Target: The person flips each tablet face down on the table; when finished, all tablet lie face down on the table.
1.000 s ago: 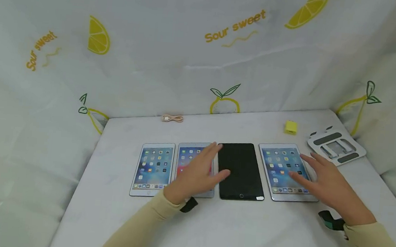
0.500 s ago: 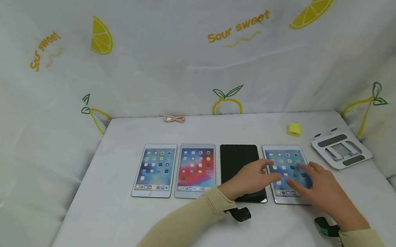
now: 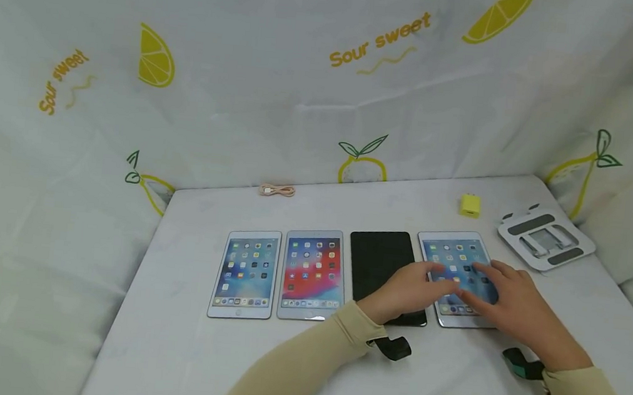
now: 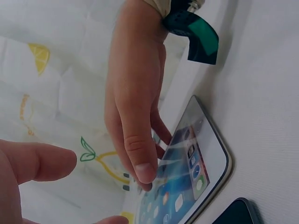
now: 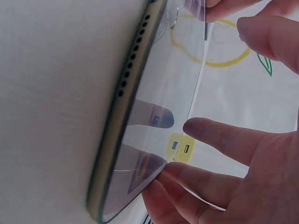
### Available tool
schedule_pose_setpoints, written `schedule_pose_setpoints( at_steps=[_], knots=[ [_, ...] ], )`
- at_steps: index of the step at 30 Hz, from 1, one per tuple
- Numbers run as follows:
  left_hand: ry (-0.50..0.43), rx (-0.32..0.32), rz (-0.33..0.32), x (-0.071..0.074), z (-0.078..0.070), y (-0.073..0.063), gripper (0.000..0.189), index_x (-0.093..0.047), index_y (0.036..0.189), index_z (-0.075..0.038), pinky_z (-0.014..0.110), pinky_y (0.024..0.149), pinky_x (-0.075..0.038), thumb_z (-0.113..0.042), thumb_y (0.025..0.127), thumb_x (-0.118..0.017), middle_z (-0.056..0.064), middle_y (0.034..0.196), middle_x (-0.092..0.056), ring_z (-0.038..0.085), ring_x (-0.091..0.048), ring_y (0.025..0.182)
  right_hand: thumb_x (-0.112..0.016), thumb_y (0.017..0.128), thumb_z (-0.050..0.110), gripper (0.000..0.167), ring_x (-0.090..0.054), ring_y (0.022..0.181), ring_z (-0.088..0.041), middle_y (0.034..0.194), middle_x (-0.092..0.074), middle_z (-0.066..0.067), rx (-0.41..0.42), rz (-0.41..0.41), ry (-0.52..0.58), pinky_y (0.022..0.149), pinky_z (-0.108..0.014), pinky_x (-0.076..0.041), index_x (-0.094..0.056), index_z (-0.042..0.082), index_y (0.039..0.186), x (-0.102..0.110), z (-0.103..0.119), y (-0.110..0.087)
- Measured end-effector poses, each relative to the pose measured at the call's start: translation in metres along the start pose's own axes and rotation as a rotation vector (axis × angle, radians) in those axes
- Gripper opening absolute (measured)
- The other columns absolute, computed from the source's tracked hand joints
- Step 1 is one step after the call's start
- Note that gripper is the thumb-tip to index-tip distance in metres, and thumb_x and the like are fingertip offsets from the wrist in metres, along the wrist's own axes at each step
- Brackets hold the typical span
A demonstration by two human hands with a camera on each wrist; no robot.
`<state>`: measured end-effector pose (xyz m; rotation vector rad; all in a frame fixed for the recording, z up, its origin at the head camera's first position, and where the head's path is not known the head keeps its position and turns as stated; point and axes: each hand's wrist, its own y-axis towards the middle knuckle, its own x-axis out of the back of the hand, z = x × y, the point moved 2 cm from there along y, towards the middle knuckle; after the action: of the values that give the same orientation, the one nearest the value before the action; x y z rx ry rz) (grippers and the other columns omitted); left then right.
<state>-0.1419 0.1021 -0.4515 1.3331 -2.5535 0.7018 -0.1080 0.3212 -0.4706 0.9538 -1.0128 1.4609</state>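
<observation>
Four-sided white-framed tablet (image 3: 450,250) with a lit screen of icons lies flat, rightmost in a row. My left hand (image 3: 401,289) reaches over the dark-screened tablet (image 3: 376,259), its thumb and fingertips above the lit tablet's left part. My right hand (image 3: 521,309) is at that tablet's right side, thumb over the screen. In the right wrist view, right-hand fingers (image 5: 210,179) meet or almost meet the tablet's edge (image 5: 124,107). The left wrist view has the left thumb and fingers (image 4: 42,161) apart, holding nothing.
Two more lit tablets, one blue-screened (image 3: 248,270) and one red-and-blue (image 3: 314,269), lie left. Behind are a coiled cable (image 3: 276,190) and a yellow charger (image 3: 470,206). A folded white stand (image 3: 569,248) lies right. A printed curtain (image 3: 233,115) hangs at the back.
My left hand has moved right, from over the red-and-blue tablet to the rightmost tablet. The right hand has stayed at that tablet, shifting only slightly.
</observation>
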Motion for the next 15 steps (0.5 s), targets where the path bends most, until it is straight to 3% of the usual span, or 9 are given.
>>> schedule_pose_setpoints(
  at_steps=[7, 15],
  knots=[
    [-0.045, -0.010, -0.053, 0.0001, 0.0028, 0.0007, 0.052, -0.069, 0.145, -0.021, 0.025, 0.078, -0.054, -0.047, 0.101, -0.071, -0.008, 0.118, -0.070, 0.005, -0.058, 0.093, -0.065, 0.100, 0.066, 0.092, -0.044, 0.130, -0.063, 0.154, -0.044, -0.044, 0.001, -0.001, 0.011, 0.104, -0.080, -0.043, -0.052, -0.010, 0.151, 0.0018, 0.0004, 0.0000],
    [-0.222, 0.016, -0.087, -0.0011, 0.0053, 0.0016, 0.059, -0.065, 0.149, -0.015, 0.037, 0.104, -0.059, -0.044, 0.098, -0.073, -0.003, 0.147, -0.067, 0.007, -0.064, 0.121, -0.063, 0.099, 0.069, 0.096, -0.045, 0.129, -0.062, 0.155, -0.045, -0.044, -0.024, 0.005, 0.008, 0.103, -0.079, -0.046, -0.051, -0.011, 0.151, 0.0045, 0.0044, -0.0016]
  ],
)
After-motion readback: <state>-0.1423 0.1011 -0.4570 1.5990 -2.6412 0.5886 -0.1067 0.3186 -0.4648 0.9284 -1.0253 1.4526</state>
